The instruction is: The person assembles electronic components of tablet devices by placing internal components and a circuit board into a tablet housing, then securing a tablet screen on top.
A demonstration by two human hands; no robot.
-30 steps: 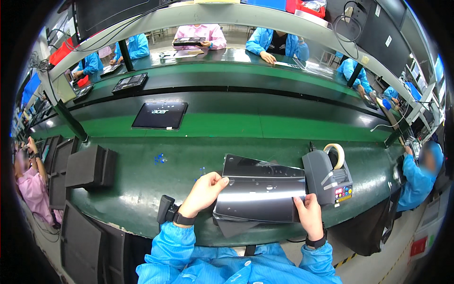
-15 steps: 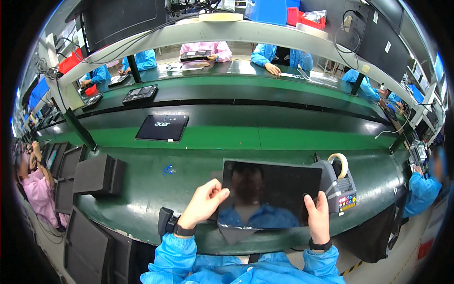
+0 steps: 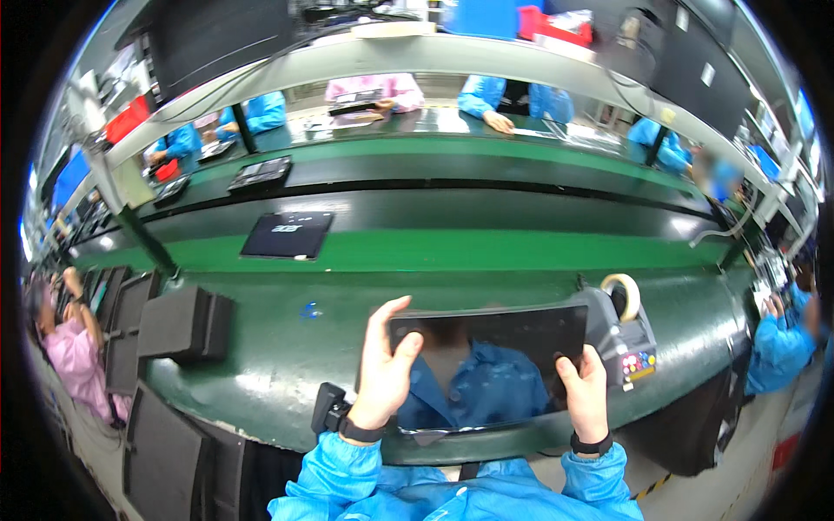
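Note:
A glossy black screen panel [image 3: 486,373] stands tilted in front of me, its dark face mirroring blue clothing. My left hand [image 3: 387,369] is at its left edge, thumb on the glass and index finger reaching up along the side; the other fingers are behind the edge. At the right edge, my right hand [image 3: 584,386] grips the panel with its thumb on the front and its fingers mostly hidden behind. Just beyond the right hand stands a grey tape dispenser [image 3: 627,339] with a cream tape roll and coloured buttons.
Black foam blocks [image 3: 184,323] and black trays [image 3: 169,456] lie to the left. Small blue bits [image 3: 309,310] are on the green bench. A dark lid [image 3: 287,235] rests on the line beyond, below a pale overhead shelf [image 3: 417,48]. Co-workers sit across and at both sides.
My left hand has opened from a pinch beside the panel and taken hold of its left edge. The panel's top edge has dipped slightly, and the dark lid has slid a little left.

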